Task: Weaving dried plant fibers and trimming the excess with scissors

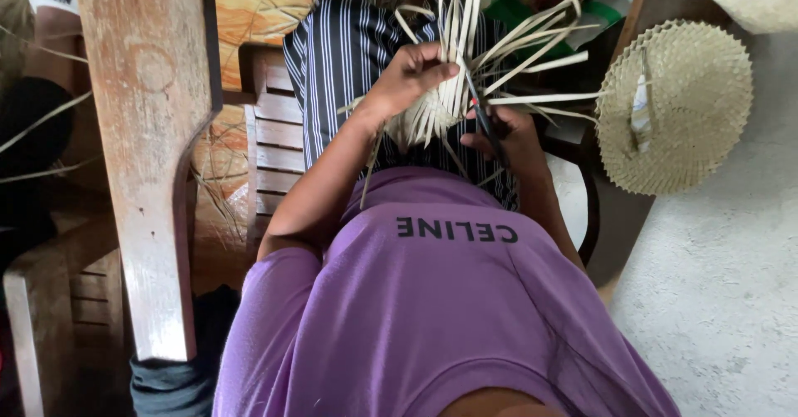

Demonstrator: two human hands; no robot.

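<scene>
I sit in a purple shirt and striped trousers, looking down at my lap. My left hand [411, 76] grips a small, partly woven piece of pale straw [445, 105], whose loose strips [532, 47] fan upward and to the right. My right hand [507, 138] holds a dark-handled tool, likely scissors [486, 122], against the lower right side of the weave. The tool's tip is hidden among the strips.
A finished round woven straw hat [673, 105] lies to the right on a dark wooden edge. A wide wooden plank [145, 151] runs down the left. A slatted wooden chair [274, 143] is under me. Grey concrete floor [715, 301] lies at lower right.
</scene>
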